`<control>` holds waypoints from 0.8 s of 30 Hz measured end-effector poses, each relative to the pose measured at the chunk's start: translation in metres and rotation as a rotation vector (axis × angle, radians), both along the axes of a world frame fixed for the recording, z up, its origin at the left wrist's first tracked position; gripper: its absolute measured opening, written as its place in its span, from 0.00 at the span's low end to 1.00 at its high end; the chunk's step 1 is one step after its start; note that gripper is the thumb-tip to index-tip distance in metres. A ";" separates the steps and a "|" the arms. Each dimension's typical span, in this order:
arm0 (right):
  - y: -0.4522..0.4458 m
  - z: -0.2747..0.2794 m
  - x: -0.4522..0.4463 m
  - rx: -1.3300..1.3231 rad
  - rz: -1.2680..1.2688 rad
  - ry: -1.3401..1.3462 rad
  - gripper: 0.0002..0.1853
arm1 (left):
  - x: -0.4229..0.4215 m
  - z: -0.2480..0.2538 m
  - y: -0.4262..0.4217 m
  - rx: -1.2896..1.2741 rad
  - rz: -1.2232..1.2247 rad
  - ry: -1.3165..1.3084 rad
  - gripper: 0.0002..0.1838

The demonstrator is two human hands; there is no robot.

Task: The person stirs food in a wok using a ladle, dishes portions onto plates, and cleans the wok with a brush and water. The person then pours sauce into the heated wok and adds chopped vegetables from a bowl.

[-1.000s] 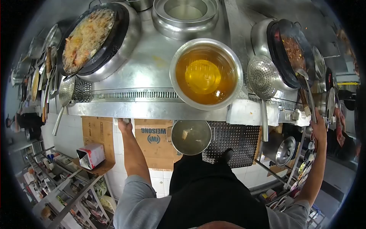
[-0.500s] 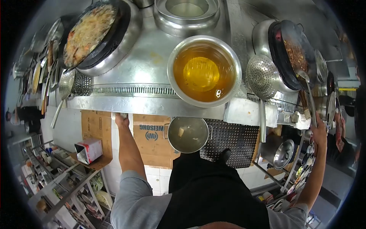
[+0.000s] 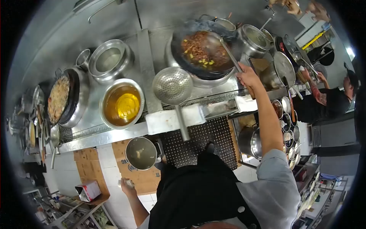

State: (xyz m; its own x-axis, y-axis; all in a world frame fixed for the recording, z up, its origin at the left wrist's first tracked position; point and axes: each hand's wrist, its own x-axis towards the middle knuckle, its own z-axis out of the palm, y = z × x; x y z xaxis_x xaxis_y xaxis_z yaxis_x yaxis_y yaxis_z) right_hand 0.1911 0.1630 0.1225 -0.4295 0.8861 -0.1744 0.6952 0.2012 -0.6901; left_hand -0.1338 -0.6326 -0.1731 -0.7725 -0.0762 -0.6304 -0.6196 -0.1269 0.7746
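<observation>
My right hand (image 3: 249, 77) is closed round the handle of a long metal ladle (image 3: 230, 54). Its round head rests in a smoking black wok (image 3: 179, 63), among dark reddish-brown chopped food (image 3: 198, 47) with yellow-green pieces. Down by the cardboard, away from the counter, my left hand (image 3: 128, 186) is closed on a small whitish thing, perhaps a folded cloth, whose kind I cannot make out. A perforated skimmer (image 3: 172, 84) lies left of the wok, its handle sticking out past the counter edge over a white cloth (image 3: 158, 121).
A metal bowl of golden oil (image 3: 122, 104) stands on the counter. Farther left, another wok holds pale fried food (image 3: 59, 98). Below the edge is a pot of cloudy liquid (image 3: 141, 153). At right stand a large pot (image 3: 284, 68), several seasoning bowls and another person (image 3: 328, 93).
The view has swung right, bringing the smoking wok near the middle. My right hand now shows with the ladle in the wok; my left hand has come away from the counter edge.
</observation>
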 end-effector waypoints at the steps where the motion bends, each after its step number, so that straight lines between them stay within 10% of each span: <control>1: 0.007 0.003 0.013 -0.113 -0.068 0.151 0.39 | 0.028 0.026 0.008 0.071 0.023 0.053 0.13; 10: 0.098 -0.030 -0.055 -0.050 0.232 -0.021 0.41 | 0.175 0.269 0.320 0.158 -0.360 0.134 0.21; 13: 0.075 -0.052 -0.046 0.318 0.445 -0.165 0.40 | 0.197 0.271 0.414 0.258 -0.648 0.060 0.18; 21: 0.054 -0.038 0.122 0.215 0.420 0.015 0.38 | 0.182 0.228 0.608 0.543 -0.860 -0.209 0.38; 24: 0.036 -0.060 0.167 0.718 0.307 0.154 0.39 | 0.171 0.215 0.676 0.553 -0.798 -0.170 0.38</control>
State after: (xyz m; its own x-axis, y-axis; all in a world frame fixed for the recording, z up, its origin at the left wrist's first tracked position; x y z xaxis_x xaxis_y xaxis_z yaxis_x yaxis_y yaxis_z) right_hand 0.3583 0.1986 0.0621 -0.6458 0.5972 0.4758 0.4434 0.8006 -0.4030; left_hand 0.0373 0.0439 0.0417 -0.3647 0.7673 -0.5276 -0.7785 0.0596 0.6248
